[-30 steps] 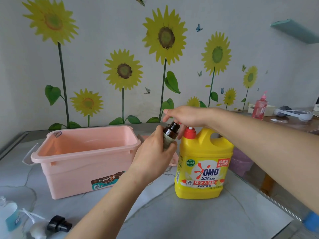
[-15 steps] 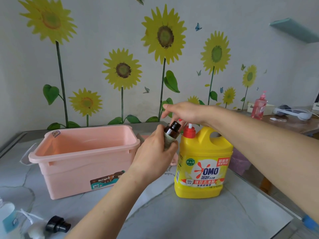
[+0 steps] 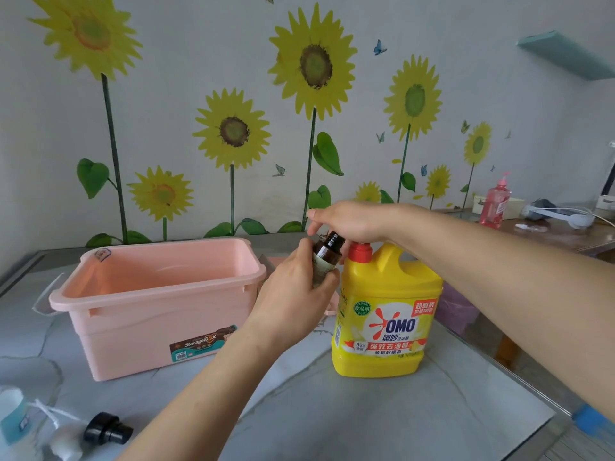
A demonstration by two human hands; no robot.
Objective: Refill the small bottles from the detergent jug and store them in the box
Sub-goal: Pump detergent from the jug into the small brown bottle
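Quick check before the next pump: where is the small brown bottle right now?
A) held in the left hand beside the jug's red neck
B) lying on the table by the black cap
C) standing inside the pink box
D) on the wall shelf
A: the left hand grips the brown bottle, uncapped, right next to the red neck of the yellow jug; nothing shows inside the pink box.

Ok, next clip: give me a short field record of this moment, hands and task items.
left hand: grips small brown bottle, tilted, uncapped, mouth near the pump
right hand: fingers curled over the pump atop the yellow jug
pink box: open, no bottles visible inside
table: black cap lying loose, front left
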